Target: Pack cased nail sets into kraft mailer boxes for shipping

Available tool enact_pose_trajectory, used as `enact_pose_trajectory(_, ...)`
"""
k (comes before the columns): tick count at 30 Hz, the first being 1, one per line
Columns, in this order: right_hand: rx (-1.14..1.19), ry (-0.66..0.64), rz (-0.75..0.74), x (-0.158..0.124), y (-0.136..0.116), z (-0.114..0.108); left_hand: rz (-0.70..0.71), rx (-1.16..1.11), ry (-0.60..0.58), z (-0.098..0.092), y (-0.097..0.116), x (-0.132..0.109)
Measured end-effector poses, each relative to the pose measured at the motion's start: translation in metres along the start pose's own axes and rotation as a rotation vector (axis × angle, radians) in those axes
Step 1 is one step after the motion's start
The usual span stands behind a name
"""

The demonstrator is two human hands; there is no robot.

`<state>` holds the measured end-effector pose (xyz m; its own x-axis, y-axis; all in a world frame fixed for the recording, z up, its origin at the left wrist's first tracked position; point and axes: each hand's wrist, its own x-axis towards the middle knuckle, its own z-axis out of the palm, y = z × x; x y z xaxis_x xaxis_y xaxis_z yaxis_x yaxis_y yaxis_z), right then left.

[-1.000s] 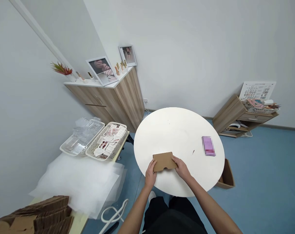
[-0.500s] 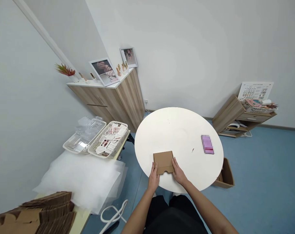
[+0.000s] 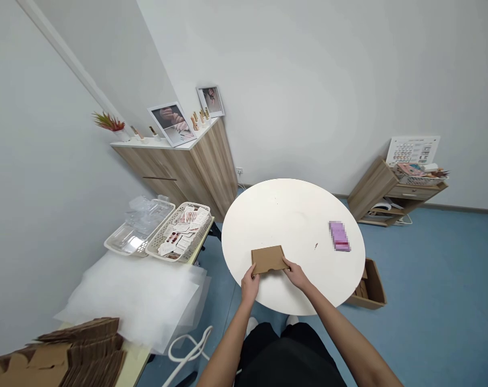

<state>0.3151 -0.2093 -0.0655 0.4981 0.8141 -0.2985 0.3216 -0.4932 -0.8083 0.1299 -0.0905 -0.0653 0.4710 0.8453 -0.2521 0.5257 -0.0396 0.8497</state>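
Now left hand [image 3: 250, 286] and right hand [image 3: 297, 275] grip a cardboard box [image 3: 268, 259] on the round white table [image 3: 292, 215].

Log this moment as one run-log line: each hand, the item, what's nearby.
Left hand: gripping cardboard box, left edge | Right hand: gripping box, right edge | Surface: round white table | Nearby: pink packet

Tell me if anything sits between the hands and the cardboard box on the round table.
Nothing does: the left hand and the right hand are both already on the edges of the cardboard box. The pink packet lies off to the right on the white round table, apart from them.
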Motion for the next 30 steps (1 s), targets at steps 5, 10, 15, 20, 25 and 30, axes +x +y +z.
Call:
enact_pose_trajectory(5, 0.014, 0.052, -0.011, 0.009, -0.033, -0.028, 0.031, 0.089, 0.038, -0.021, 0.035, 0.017)
enact_pose_trajectory(10, -0.065, 0.035, 0.054, 0.023, -0.048, -0.042, 0.051, 0.285, 0.045, -0.029, 0.051, 0.037)
enact_pose_trajectory(15, -0.298, -0.009, 0.014, 0.032, -0.06, -0.049, 0.093, 0.484, 0.005, -0.031, 0.061, 0.049)
enact_pose_trajectory(20, -0.422, -0.069, 0.011, 0.04, -0.07, -0.057, 0.13, 0.566, -0.072, -0.035, 0.068, 0.061)
enact_pose_trajectory(25, -0.55, -0.15, 0.016, 0.045, -0.079, -0.063, 0.172, 0.606, -0.168, -0.04, 0.068, 0.071)
enact_pose_trajectory(30, -0.657, -0.207, 0.037, 0.044, -0.088, -0.064, 0.194, 0.601, -0.203, -0.046, 0.067, 0.076)
